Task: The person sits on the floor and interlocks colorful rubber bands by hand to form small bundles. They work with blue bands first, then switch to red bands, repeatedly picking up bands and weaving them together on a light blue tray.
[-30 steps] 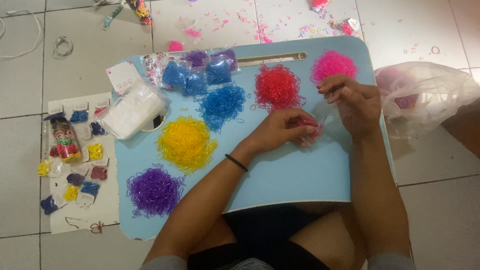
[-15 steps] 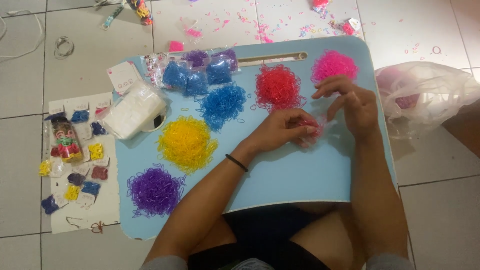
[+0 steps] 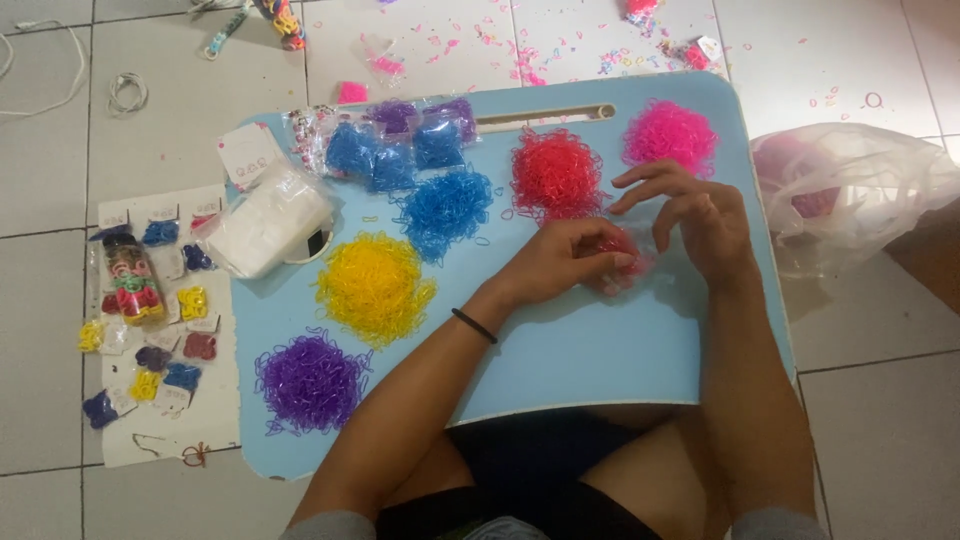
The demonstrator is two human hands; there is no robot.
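Head view, looking down on a light blue lap tray (image 3: pixel 600 350) across the person's legs, tiled floor around it.

Left hand (image 3: pixel 560 262): forearm runs up from lower left, a black band (image 3: pixel 474 326) at the wrist. Knuckles up, fingers curled inward and closed on a small clear packet of red loops (image 3: pixel 622 262), which sits on the tray's right half, just below the red pile (image 3: pixel 556 173).

Right hand (image 3: pixel 700 220): forearm comes up along the tray's right edge, wrist bent toward the left. Fingers spread and loosely extended over the packet's upper right side, fingertips pointing left toward the red pile. Whether the thumb pinches the packet I cannot tell; the hand hides that edge.

On the tray: pink pile (image 3: pixel 670 135) at top right, just above the right hand; blue pile (image 3: pixel 446 210) in the middle; yellow pile (image 3: pixel 374 287) left of centre; purple pile (image 3: pixel 310 382) at lower left. Small bags of blue and purple loops (image 3: pixel 400 145) along the top edge. A white bundle in clear wrap (image 3: pixel 265 220) at the upper left.

Off the tray: a paper sheet (image 3: pixel 215 400) on the left, carrying small sorted colour batches and a clear bottle (image 3: pixel 128 280) of mixed loops. A crumpled clear plastic bag (image 3: pixel 850 190) lies on the floor to the right. Loose pink bits scatter over the tiles above.
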